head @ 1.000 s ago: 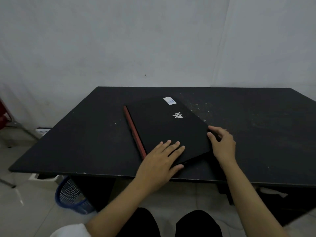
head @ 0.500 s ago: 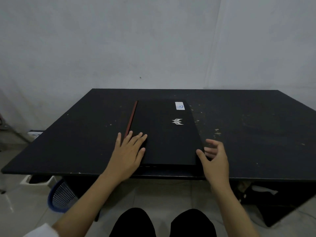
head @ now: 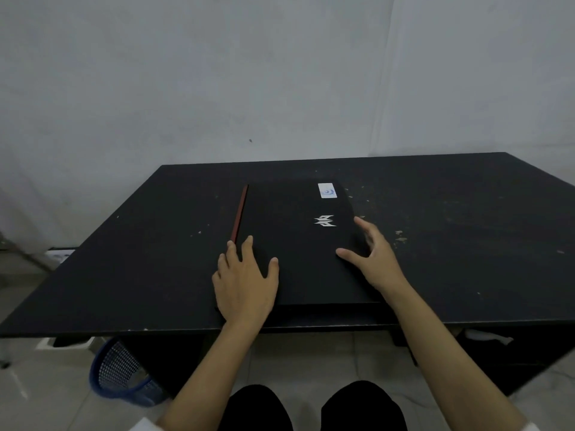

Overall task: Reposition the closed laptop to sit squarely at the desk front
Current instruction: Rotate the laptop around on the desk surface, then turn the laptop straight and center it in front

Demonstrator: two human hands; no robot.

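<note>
The closed black laptop (head: 298, 244) lies on the black desk (head: 124, 275), its near edge parallel to the desk front and a little behind it. A red strip runs along its left side; a silver logo and a white sticker mark the lid. My left hand (head: 245, 281) lies flat on the laptop's near left corner, fingers spread. My right hand (head: 371, 256) rests on the right side of the lid, thumb on top and fingers over the right edge.
A blue mesh wastebasket (head: 121, 374) stands on the tiled floor under the desk's left front. My knees (head: 311, 409) are below the desk edge. A grey wall (head: 280, 73) stands right behind the desk. The desk surface to the right has light scuffs.
The laptop has turned from a skewed angle to square with the desk front. My right hand has moved from the near right corner up along the right edge.
</note>
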